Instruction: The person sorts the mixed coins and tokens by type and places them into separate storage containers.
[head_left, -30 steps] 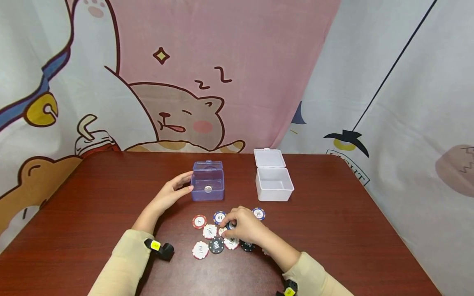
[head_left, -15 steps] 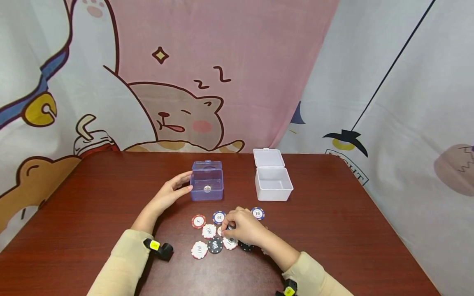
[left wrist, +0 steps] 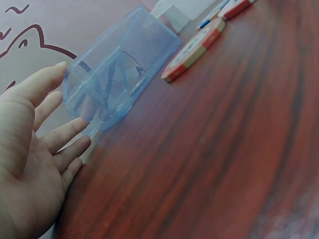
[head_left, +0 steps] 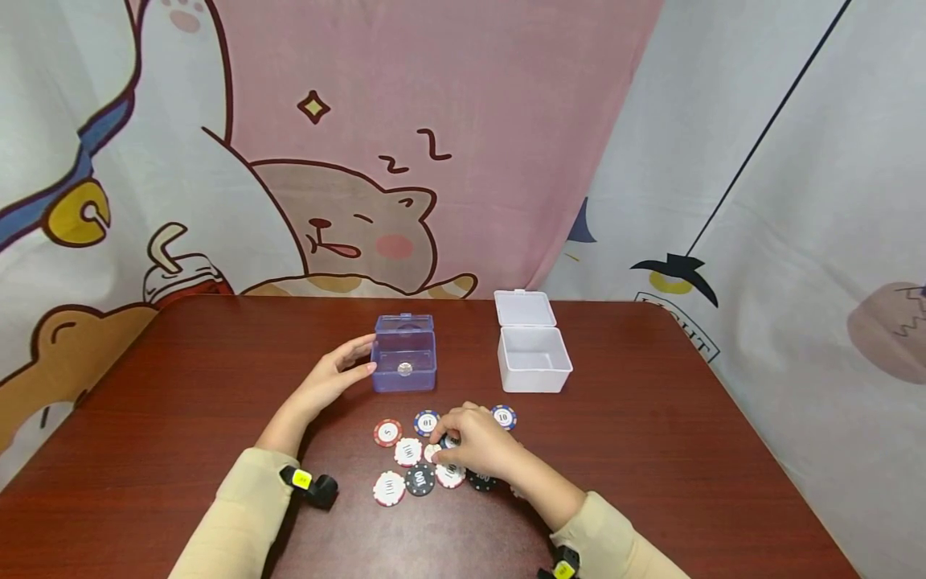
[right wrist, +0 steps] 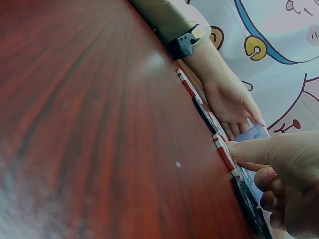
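My left hand is at the left side of a translucent blue-purple box with its lid raised. Its fingers are extended, the thumb and fingertips at the box's side in the left wrist view. A small silver coin shows in the box. My right hand reaches down among the poker chips, thumb and index finger pinching a small pale coin on the table. Around it lie white chips, black chips, blue chips and a red chip. The right hand partly hides some chips.
A white box with its lid open stands right of the blue-purple one, nothing visible in it. Another blue chip lies beyond the right hand. The brown wooden table ends at a printed cloth backdrop.
The left hand keeps its place at the box. The right hand's thumb and index finger shift only slightly around the small coin. Boxes and chips stay put.
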Demonstrator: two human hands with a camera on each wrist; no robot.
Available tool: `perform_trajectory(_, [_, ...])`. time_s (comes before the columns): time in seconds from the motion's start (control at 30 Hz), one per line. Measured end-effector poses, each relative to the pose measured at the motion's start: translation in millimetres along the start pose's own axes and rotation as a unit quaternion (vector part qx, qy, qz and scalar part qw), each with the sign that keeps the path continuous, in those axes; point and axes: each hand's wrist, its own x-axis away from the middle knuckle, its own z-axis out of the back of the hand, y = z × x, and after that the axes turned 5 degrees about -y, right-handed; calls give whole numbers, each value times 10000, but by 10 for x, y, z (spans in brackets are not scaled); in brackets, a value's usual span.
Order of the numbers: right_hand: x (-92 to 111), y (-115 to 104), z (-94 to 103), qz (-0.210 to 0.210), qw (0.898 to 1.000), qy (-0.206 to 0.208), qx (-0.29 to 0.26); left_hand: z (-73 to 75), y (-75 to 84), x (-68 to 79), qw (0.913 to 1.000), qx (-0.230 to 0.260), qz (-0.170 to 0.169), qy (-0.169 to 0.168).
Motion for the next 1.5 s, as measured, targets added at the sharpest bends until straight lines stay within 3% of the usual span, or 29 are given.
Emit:
perform_trajectory(0.17, [-9, -11, -1, -33, 9999, -48, 96, -9, 152, 49, 10000, -5, 55, -40])
perform_trajectory(0.57, [-2, 47, -14, -153, 9953, 355, -891, -21, 190, 47, 9999, 5, 92, -49])
perform_trajectory(0.9, [-28, 90, 11, -404, 9781, 343, -2012, -19, 199, 49, 9999, 13, 115, -57])
perform_trajectory(1.13, [-39, 92, 45, -711, 9583, 384, -2742, -19, 206, 57, 9999, -27, 154, -39])
perform_trajectory(1.5, [-144, 125, 125, -738, 9534, 853, -2800, -17, 171, 55, 10000, -52, 45, -28])
